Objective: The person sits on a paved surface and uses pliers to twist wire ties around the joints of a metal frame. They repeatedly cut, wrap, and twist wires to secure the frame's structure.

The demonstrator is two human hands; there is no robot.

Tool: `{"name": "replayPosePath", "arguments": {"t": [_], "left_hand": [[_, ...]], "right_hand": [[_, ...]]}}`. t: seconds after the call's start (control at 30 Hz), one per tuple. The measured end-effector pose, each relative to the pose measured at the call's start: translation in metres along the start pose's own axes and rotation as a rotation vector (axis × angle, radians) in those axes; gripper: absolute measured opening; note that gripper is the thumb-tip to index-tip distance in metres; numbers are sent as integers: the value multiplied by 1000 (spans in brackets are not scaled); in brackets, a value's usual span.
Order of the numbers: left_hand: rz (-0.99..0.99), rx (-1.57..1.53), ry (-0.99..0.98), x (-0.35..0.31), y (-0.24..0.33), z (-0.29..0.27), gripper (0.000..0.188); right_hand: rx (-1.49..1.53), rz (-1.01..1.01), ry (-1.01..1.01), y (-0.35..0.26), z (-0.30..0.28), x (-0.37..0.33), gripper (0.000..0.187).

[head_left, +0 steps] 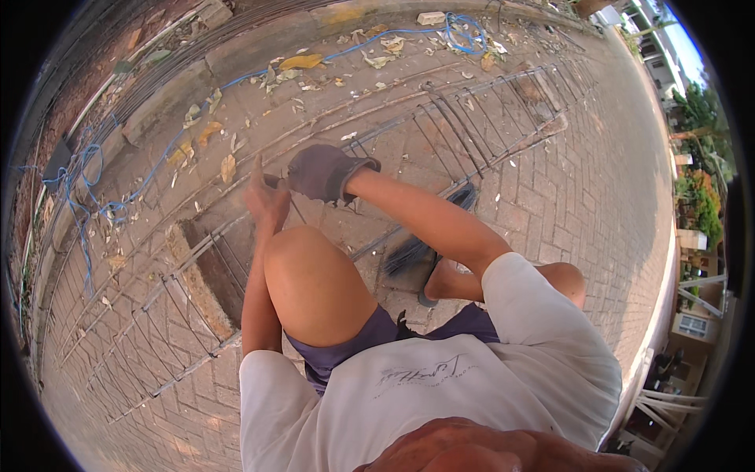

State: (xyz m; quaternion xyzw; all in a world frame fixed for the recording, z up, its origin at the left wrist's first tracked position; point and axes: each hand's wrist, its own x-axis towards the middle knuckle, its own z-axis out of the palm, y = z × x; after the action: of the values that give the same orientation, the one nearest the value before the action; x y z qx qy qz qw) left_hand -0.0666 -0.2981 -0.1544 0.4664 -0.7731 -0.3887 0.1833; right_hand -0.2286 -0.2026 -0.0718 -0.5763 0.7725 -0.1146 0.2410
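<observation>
My right hand, in a dark glove, is closed beside my left hand at the middle of a long steel rebar cage. A short dark piece shows between the two hands; its kind is unclear. My bare left hand has its index finger raised and its other fingers curled in by the dark piece. What they grip is hidden. The cage of thin rods and stirrups lies across the ground in front of my bent knee. A bundle of dark tie wire lies by my foot.
A rough block sits under the cage at left, and another block at its far right. Blue cord trails along the concrete kerb. Dry leaves litter the brick paving. More long rods lie beyond the cage.
</observation>
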Motion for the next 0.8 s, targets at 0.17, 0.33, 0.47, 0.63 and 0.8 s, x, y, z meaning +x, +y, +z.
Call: {"name": "replayPosePath", "arguments": {"t": [0.17, 0.33, 0.47, 0.63, 0.8], "left_hand": [[356, 99, -12, 19, -24, -13, 81], [239, -117, -297, 34, -37, -22, 77], [175, -139, -296, 36, -38, -18, 71], [219, -134, -520, 54, -56, -30, 70], [427, 290, -766, 75, -79, -35, 73]], "right_hand": [[136, 154, 630, 91, -42, -69, 59], [-241, 916, 389, 215, -69, -162, 74], [-17, 949, 145, 269, -56, -205, 75], [-349, 835, 195, 310, -40, -208, 46], [390, 808, 185, 292, -90, -199, 38]]}}
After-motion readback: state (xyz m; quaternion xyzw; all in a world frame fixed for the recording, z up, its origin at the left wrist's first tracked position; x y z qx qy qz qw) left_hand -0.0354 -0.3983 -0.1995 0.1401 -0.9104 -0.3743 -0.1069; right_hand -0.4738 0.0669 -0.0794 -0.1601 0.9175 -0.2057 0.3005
